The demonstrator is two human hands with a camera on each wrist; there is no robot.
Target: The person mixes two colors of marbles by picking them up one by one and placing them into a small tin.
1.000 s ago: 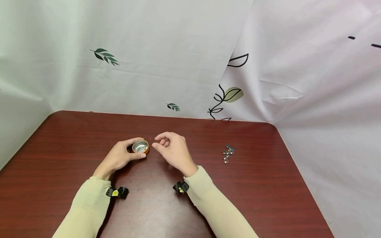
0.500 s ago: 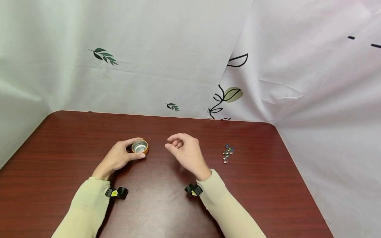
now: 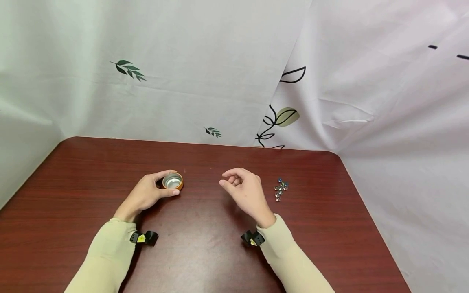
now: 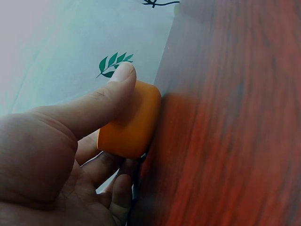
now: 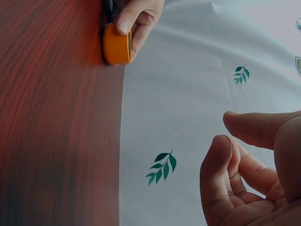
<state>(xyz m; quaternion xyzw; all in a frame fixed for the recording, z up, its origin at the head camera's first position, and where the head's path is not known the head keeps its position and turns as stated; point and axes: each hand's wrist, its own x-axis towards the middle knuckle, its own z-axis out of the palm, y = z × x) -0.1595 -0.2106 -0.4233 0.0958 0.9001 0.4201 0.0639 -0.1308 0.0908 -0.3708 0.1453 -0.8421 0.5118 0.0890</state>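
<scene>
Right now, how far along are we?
Looks done: the orange tin is set open side up; can't tell what's inside. In hand: the left hand grips the tin; the right hand, holding nothing, is between it and the small glassy beads. Probably remaining: those beads, clustered on the table outside the tin.

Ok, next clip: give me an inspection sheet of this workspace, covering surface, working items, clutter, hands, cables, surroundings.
Surface: reddish-brown table, shiny toward the front.
Working items: orange tin, open-topped, silvery inside; small beads clustered toward the table's right side.
Clutter: nothing seen.
Hands: left hand grips the tin; right hand, between tin and beads, is loosely curled, holding nothing visible.
Cables: nothing seen.
Surroundings: pale backdrop with leaf prints.
</scene>
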